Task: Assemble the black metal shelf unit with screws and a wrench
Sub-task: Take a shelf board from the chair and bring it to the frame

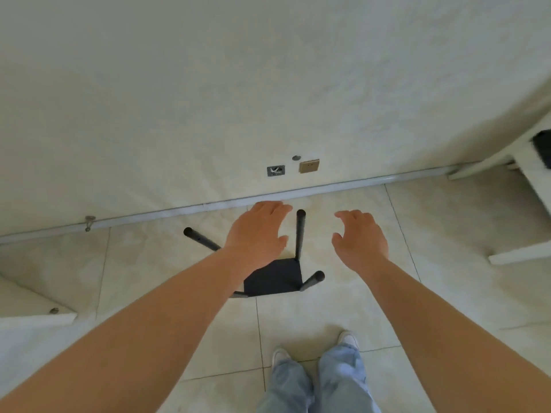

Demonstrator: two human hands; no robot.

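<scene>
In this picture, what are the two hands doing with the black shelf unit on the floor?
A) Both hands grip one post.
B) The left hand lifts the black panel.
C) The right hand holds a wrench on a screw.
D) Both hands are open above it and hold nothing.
D: the left hand and the right hand hang open over the black shelf unit, fingers spread, holding nothing; no wrench is in view.

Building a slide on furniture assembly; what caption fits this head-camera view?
Open left hand and right hand reach down toward a black shelf unit standing on the tiled floor.
</scene>
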